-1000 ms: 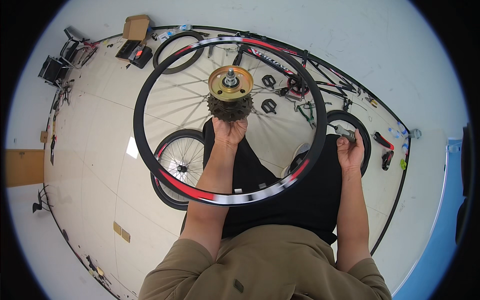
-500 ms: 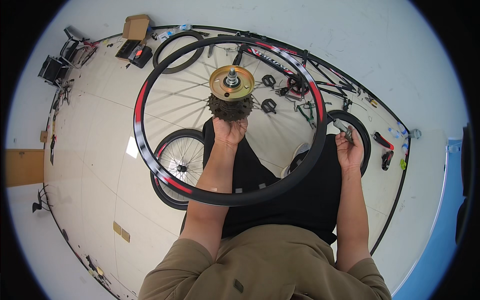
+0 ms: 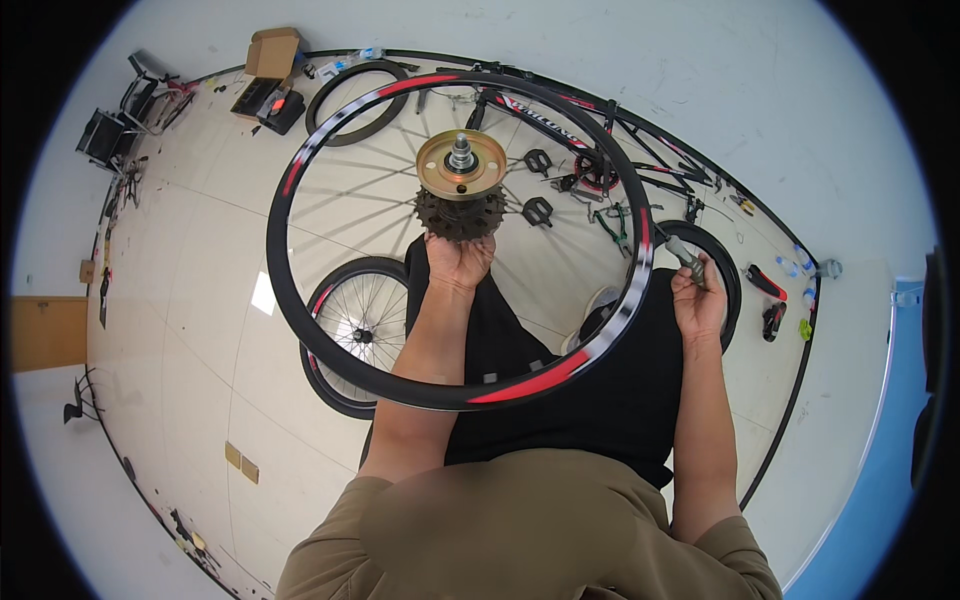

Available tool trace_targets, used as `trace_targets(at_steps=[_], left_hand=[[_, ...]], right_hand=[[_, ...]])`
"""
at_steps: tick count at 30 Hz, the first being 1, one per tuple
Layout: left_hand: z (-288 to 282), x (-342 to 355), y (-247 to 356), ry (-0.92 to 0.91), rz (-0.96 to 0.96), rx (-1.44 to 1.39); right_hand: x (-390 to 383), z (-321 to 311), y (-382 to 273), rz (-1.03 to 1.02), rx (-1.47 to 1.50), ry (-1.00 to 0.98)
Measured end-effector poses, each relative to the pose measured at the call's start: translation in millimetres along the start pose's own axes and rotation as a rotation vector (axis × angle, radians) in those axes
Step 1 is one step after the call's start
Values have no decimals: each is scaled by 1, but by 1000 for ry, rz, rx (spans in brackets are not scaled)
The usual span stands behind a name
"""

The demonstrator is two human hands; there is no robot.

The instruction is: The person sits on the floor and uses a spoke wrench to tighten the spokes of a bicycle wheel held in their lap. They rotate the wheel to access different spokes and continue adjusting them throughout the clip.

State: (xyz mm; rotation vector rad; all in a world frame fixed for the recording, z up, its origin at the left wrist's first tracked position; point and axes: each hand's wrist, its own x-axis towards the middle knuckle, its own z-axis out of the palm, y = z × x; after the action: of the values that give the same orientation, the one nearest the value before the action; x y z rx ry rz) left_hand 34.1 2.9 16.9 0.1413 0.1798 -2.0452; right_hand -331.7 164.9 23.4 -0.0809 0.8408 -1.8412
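Observation:
A bicycle wheel point(image 3: 278, 265) with a black rim and red and silver patches is held up flat in front of me. Its hub carries a gold-coloured disc point(image 3: 461, 178) with the axle end on top and a dark sprocket cluster point(image 3: 460, 215) below. My left hand point(image 3: 460, 260) is closed round the hub's underside, just below the sprockets; its exact hold is partly hidden. The spokes look smeared. In my right hand point(image 3: 700, 300) is a screwdriver-like tool point(image 3: 684, 258) with a grey handle, its thin shaft pointing at the rim's right side. Whether it touches cannot be told.
Another spoked wheel point(image 3: 313, 370) lies by my left leg, and a tyre point(image 3: 735, 280) by my right. Beyond are a bicycle frame point(image 3: 545, 125), two pedals point(image 3: 538, 211), a loose tyre point(image 3: 318, 105) and an open cardboard box point(image 3: 272, 55). A saddle point(image 3: 773, 320) lies at the right.
The wheel has turned about its hub: the rim's red and silver patches sit in different places. Both hands and the tool stay almost where they were.

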Motion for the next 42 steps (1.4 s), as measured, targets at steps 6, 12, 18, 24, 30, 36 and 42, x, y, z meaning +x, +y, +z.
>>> trace_targets(at_steps=[6, 12, 18, 24, 30, 36, 42], left_hand=[[2, 1, 1, -132, -67, -3], [-4, 4, 2, -108, -15, -2], [-5, 2, 1, -79, -14, 2], [-4, 4, 1, -153, -47, -7], [1, 1, 0, -146, -33, 22], [9, -2, -5, 30, 9, 32], [8, -2, -2, -63, -24, 62]], right_hand=[[-5, 11, -1, -15, -45, 27], [-3, 9, 3, -32, -106, 6], [-2, 6, 4, -44, -126, 39], [0, 2, 2, -16, -112, 29], [0, 5, 1, 18, -101, 35], [3, -1, 1, 36, -108, 25], [2, 2, 1, 37, -113, 32]])
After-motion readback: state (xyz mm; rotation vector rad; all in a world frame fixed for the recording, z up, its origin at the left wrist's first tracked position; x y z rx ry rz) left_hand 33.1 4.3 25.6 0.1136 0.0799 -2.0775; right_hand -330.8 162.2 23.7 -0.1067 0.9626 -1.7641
